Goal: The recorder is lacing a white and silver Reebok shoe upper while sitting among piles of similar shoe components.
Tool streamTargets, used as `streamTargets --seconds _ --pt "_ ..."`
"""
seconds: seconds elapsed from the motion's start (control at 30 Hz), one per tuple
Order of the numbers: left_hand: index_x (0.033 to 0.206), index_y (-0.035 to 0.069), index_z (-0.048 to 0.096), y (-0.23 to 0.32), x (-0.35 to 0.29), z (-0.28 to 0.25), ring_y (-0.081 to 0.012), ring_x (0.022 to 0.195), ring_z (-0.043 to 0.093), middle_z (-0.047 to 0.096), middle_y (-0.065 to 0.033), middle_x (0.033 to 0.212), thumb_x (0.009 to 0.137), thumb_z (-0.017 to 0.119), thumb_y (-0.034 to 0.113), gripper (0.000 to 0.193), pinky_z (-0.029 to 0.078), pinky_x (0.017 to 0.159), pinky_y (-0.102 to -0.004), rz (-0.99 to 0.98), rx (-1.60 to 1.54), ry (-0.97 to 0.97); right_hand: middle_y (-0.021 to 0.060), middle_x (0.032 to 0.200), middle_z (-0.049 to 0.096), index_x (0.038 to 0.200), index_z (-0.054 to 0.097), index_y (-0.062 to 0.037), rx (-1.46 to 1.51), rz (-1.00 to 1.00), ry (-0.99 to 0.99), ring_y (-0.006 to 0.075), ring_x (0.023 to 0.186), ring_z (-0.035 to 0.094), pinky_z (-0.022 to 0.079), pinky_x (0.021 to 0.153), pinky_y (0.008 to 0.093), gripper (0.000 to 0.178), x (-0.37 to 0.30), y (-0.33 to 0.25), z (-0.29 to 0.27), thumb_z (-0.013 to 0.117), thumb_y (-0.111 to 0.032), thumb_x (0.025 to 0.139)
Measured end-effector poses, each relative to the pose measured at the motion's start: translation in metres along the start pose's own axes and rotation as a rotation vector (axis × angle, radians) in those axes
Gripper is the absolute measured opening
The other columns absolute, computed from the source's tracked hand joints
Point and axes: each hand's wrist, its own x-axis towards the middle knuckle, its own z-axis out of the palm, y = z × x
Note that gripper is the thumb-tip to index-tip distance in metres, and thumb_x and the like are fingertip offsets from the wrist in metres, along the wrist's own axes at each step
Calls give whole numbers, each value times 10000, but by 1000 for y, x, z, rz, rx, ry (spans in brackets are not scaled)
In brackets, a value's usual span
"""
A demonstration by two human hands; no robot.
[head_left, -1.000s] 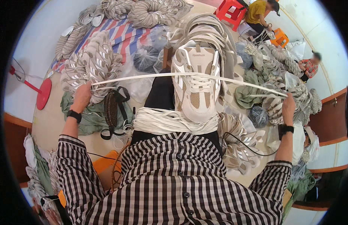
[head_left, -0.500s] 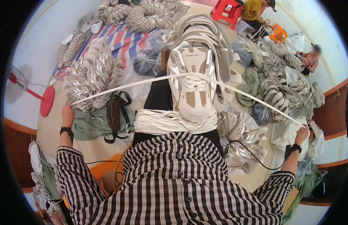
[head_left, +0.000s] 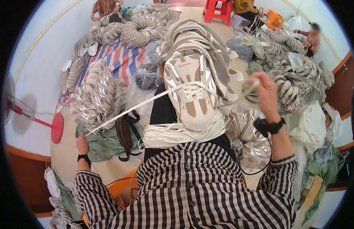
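A beige and white shoe upper [head_left: 192, 110] with tan mesh lies toe toward me over my dark-trousered leg, its lower eyelets threaded with a cream shoelace [head_left: 137, 107]. My left hand [head_left: 82, 144], out to the left, is closed on one end of that lace, which runs taut from the upper. My right hand [head_left: 266, 93] is raised right of the upper, smeared by motion, with a blurred pale stretch of lace at its fingers. Across my lap rests a thick bundle of cream laces [head_left: 165, 135]. More stacked uppers [head_left: 188, 32] sit directly behind the laced one.
Fanned uppers [head_left: 98, 99] stand at left beside a brown waist bag [head_left: 124, 131] and a red-based fan [head_left: 57, 128]. Bundled uppers [head_left: 142, 29] lie near a striped sheet [head_left: 118, 61]. A red stool [head_left: 218, 11] and other people are farther back. White plastic bags [head_left: 308, 122] lie right.
My right hand has come inward and up from the far right, and its side of the lace is no longer stretched straight. My left hand still pulls its end, lower now. The view has shifted.
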Motion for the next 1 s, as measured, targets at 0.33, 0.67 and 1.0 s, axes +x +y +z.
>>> streamTargets --seconds 0.33,0.67,1.0 --pt "809 -3 530 -7 -7 21 -445 702 556 579 -248 714 775 471 -18 70 422 630 -531 -71 -94 79 -25 718 521 875 553 -25 -78 -63 5 52 661 444 394 592 220 90 24 41 106 591 -106 886" --pt "829 2 476 1 -24 35 -454 702 547 563 -235 691 766 490 -27 71 408 617 -532 -155 -37 25 -26 691 525 859 558 -21 -34 -78 47 54 643 446 395 593 221 108 19 42 112 605 -115 881" --pt "841 24 542 27 -14 21 -416 708 562 587 -213 728 783 523 50 66 434 617 -485 -120 -105 64 7 671 537 852 553 -13 -227 -147 63 75 613 463 403 563 242 92 19 35 109 606 -87 866"
